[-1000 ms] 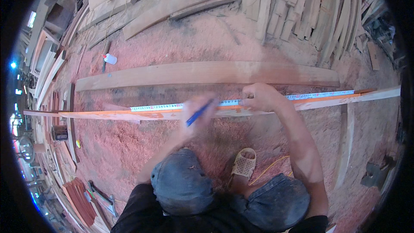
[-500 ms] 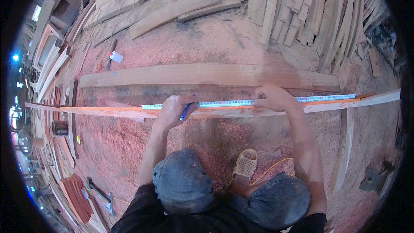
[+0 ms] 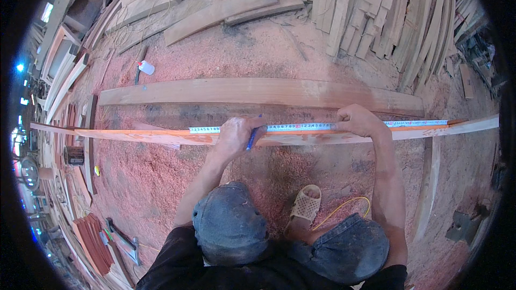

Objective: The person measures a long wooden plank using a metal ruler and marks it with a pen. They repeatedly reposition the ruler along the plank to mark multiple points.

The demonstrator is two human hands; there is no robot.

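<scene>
A long white-and-blue ruler (image 3: pixel 312 127) lies along the top edge of a long, narrow wooden board (image 3: pixel 301 138) that runs across in front of me. My left hand (image 3: pixel 234 135) is closed over the ruler and the board's edge, with a blue pen (image 3: pixel 251 138) held upright between its fingers. Farther right, my right hand (image 3: pixel 357 121) is pinched on the ruler from above, its fingertips partly hidden behind the hand. The ruler's left end shows past my left hand, and its right end reaches near the board's far right part.
Beyond the board, a wide plank (image 3: pixel 258 90) lies on the shaving-strewn floor, with a white bottle (image 3: pixel 146 67) behind it. Stacked timber (image 3: pixel 371 16) stands at the back right. A dark tin (image 3: pixel 74 155) sits at left; a board support (image 3: pixel 428 188) lies at right.
Both hands have shifted to the right, and the ruler has slid right along the board with them. The pen is still in my left hand.
</scene>
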